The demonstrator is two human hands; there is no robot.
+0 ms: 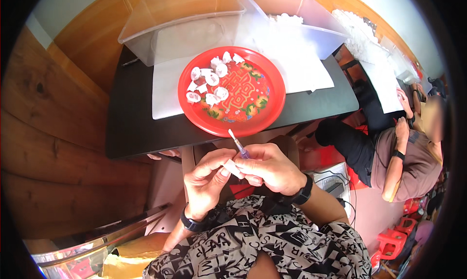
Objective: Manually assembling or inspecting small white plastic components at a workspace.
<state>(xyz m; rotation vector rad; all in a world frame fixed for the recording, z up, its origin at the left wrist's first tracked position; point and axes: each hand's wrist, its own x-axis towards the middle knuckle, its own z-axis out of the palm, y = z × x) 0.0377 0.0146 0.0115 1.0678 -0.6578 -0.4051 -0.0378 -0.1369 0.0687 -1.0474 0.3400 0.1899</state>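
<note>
Both my hands are close together in front of the table's near edge. My left hand (210,178) pinches a small white piece (233,169) between thumb and fingertips. Right beside it, my right hand (273,169) is closed around a slim brush-like tool (238,144) with a purple grip and a pale tip, pointing up and away from me. The right fingertips also come up against the white piece; its exact shape is partly hidden. Just beyond my hands lies a round red tray (267,114) with a printed floral pattern. Several small white pieces (212,78) are gathered on its left and far side.
The tray rests on white sheets (165,96) over a dark table (131,133). Clear plastic bins (189,28) stand behind it. A wooden wall (63,123) rises at left. To the right, another person (408,152) sits at a second table; red stools (391,244) and cables are nearby.
</note>
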